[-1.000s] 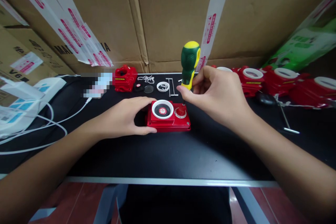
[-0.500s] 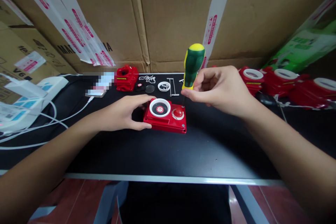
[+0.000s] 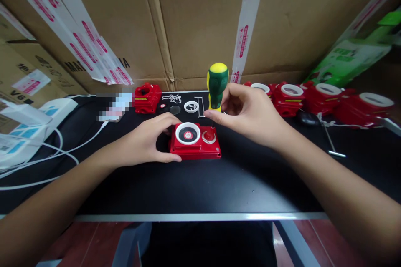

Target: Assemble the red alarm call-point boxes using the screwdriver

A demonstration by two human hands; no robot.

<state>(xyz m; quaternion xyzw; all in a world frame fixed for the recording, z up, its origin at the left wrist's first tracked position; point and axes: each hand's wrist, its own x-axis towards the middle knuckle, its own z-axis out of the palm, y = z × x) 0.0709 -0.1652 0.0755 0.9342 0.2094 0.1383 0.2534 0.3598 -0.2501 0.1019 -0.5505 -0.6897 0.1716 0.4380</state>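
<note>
Here, right hand (image 3: 250, 112) grip pinching screwdriver (image 3: 217, 85), left hand (image 3: 147, 142) clasping red unit (image 3: 194, 146), loose parts (image 3: 191, 106) behind

Readable only in scraps. On the left cardboard box (image 3: 21, 73), black print "V6" near its lower edge. On the big box (image 3: 125, 29) behind, dark capital letters, mostly covered by tape strips (image 3: 90, 39), ending in "A". Red characters on the white tape, too small to read. Green carton (image 3: 351, 56) at right printed, but illegible.
</note>
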